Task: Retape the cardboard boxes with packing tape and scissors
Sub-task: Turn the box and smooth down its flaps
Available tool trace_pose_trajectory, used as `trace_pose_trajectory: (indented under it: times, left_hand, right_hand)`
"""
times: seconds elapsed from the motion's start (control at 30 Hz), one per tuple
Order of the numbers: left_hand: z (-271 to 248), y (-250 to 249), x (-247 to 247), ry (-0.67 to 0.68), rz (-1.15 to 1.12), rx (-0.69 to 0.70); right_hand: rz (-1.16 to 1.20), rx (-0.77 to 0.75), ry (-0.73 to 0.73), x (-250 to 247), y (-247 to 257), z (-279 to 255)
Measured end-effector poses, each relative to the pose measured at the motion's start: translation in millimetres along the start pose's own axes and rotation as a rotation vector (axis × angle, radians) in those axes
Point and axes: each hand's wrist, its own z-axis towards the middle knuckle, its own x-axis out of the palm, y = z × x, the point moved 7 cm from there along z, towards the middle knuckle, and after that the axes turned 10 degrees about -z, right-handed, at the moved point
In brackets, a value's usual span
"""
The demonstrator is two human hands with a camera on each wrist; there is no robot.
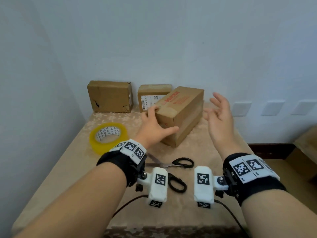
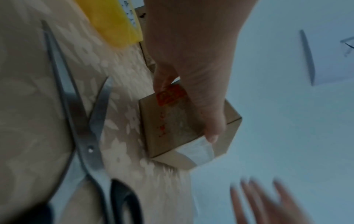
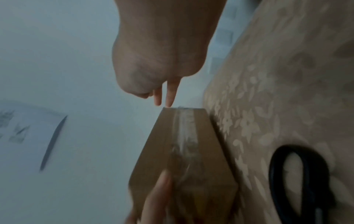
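A brown cardboard box with red print lies slanted on the table, clear tape along its side. My left hand grips its near end, fingers on the top corner and thumb across the end face; the left wrist view shows the same left hand on the box. My right hand hovers to the right of the box with fingers spread, touching nothing. In the right wrist view the right hand is just off the box's far edge. The yellow tape roll lies at left. The black-handled scissors lie open near me.
Two more cardboard boxes stand against the back wall. The table has a beige flowered cloth and meets walls at the left and back. Its right edge drops off beside my right forearm. Scissors and tape lie close to my left wrist.
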Motion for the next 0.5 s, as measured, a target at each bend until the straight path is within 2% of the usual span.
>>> trace_pose_trajectory:
  times: [0.07,0.17,0.3,0.43,0.5]
  left_hand:
    - [1.5,5.7,-14.9,0.003,-0.203,-0.031]
    - [-5.1,8.5,-45.3,0.029,-0.423,-0.087]
    - [-19.1,12.4,-73.3,0.065,-0.509,-0.138]
    - [-26.5,26.1,-80.0,-0.008,-0.646,-0.234]
    - [-28.7,26.3,-80.6,-0.076,-0.721,-0.261]
  right_hand:
    - [-0.131,0.132,-0.048,-15.0,-21.6,4.1]
    - [-0.172,0.284,0.113,-11.4,-41.6,-0.1]
    - [0.026,0.322,0.334,11.3,-31.8,-10.5]
    - [0.196,0.374,0.395,27.1,-15.6,-16.0]
    - [0.202,0.363,0.442,34.0,-4.8,-21.9]
